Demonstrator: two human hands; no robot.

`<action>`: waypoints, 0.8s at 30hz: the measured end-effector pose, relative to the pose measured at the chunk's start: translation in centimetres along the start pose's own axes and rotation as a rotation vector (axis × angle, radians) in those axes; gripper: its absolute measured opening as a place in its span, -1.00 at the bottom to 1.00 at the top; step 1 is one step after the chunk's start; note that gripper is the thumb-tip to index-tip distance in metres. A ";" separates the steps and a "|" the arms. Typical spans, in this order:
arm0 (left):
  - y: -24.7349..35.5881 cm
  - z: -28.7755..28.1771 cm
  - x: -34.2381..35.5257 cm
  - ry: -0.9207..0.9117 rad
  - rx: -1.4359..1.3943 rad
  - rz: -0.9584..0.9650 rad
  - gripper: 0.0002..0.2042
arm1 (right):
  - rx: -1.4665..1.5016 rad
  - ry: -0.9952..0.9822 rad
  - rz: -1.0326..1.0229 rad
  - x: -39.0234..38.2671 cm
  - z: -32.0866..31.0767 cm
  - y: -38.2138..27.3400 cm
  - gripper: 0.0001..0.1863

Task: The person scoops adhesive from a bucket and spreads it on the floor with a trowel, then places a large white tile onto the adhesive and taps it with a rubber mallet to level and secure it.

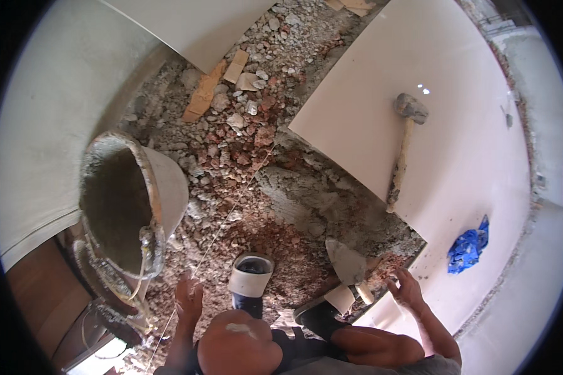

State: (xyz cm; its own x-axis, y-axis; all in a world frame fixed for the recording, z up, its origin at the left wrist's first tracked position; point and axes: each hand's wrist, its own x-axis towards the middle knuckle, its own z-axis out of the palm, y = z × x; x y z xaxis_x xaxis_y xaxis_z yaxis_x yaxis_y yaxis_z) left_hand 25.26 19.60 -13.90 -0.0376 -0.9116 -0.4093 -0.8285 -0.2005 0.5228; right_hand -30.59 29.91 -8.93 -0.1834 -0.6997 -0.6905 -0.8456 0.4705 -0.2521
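My left hand is raised over the rubble beside a thin string line; its fingers look apart and hold nothing I can see. Whether it touches the string I cannot tell. To the right, my right hand is open, fingers bent, at the edge of the large pale floor tile. Nearest to it lies a trowel, its blade on the mortar and its light handle pointing toward me. A mallet with a grey head and a worn pale handle rests on the tile.
A mortar-stained bucket lies tilted at the left. Wet mortar borders the tile, with broken rubble beyond. Crumpled blue plastic sits on the tile. Another pale tile and cardboard scraps are farther off.
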 end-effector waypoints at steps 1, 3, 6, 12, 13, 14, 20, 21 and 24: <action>0.4 -1.4 -2.0 -0.041 -0.024 -0.097 -0.77 | 0.073 0.012 -0.012 -0.2 0.0 0.3 -0.59; 1.5 -4.3 -5.9 -0.069 0.181 -0.110 -0.77 | 0.201 0.039 -0.014 -1.5 -0.4 0.9 -0.61; 4.2 -10.4 -12.3 -0.229 0.178 -0.247 -0.73 | 0.447 0.097 0.166 -8.1 -0.7 1.6 -0.66; 12.5 -24.8 -21.8 -0.471 0.338 -0.475 -0.62 | 0.472 -0.134 0.616 -32.5 0.5 2.2 -0.45; 14.3 -26.7 -22.9 -0.460 0.349 -0.460 -0.65 | 0.362 -0.215 0.738 -37.2 0.8 1.6 -0.40; 16.0 -28.3 -23.6 -0.446 0.341 -0.452 -0.65 | 0.422 -0.266 0.737 -41.2 0.8 1.4 -0.41; 22.4 -33.9 -27.9 -0.301 0.087 -0.502 -0.65 | 0.596 -0.348 0.655 -54.0 -1.3 0.4 -0.40; 22.1 -34.2 -29.5 -0.289 0.124 -0.499 -0.64 | 0.545 -0.313 0.632 -53.5 -2.6 1.0 -0.38; 18.9 -35.4 -35.8 -0.484 0.571 0.011 -0.61 | 0.396 -0.147 0.523 -49.6 -8.6 3.8 -0.35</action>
State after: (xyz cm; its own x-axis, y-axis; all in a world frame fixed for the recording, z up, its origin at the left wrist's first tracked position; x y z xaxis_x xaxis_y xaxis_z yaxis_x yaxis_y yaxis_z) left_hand 30.68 35.70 37.09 -0.1802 -0.6267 -0.7582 -0.9829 0.1454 0.1134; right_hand -28.98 61.75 30.22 -0.4256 -0.2585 -0.8672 -0.4111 0.9090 -0.0692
